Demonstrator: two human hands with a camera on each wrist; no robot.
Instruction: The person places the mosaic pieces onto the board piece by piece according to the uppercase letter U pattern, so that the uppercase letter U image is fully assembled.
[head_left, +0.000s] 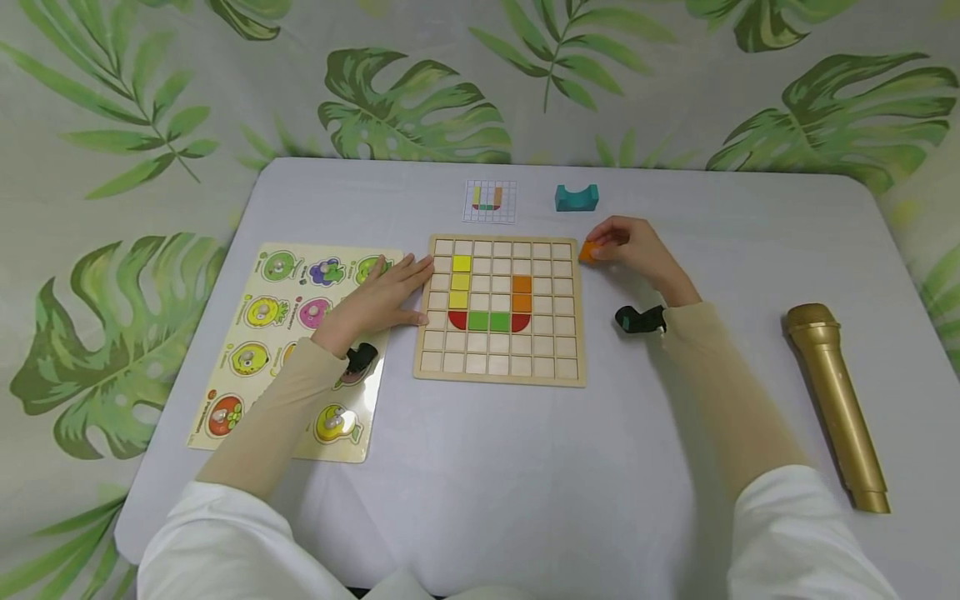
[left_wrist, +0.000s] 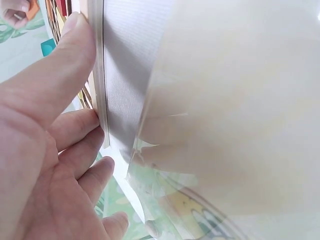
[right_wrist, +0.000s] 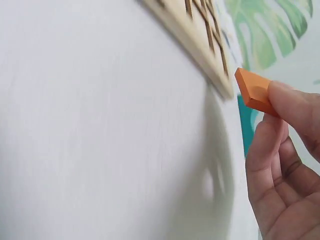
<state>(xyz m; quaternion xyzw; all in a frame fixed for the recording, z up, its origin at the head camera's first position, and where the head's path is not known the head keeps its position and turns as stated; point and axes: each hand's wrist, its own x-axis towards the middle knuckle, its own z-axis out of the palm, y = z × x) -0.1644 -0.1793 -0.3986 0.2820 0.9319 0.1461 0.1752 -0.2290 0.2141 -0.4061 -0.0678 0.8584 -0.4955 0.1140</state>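
Note:
Between thumb and fingers my right hand point(head_left: 628, 248) pinches an orange square tile point(right_wrist: 254, 91), just off the right edge of a wooden grid board point(head_left: 498, 370). My left hand point(head_left: 382, 298) touches the board's left edge, its fingers extended. Yellow tiles point(head_left: 460, 282) stand in a column on the board. At the bottom, green tiles point(head_left: 488, 321) lie between two red rounded corner tiles point(head_left: 457, 320). Two orange tiles point(head_left: 521, 294) sit above the right red corner. Behind the board lies a pattern card point(head_left: 490, 202) printed with a similar U shape.
A teal arched block point(head_left: 577, 198) stands behind the board to the right. Under my left forearm lies a fruit puzzle board point(head_left: 300, 448). A gold microphone point(head_left: 838, 408) rests at the far right of the white table point(head_left: 480, 492).

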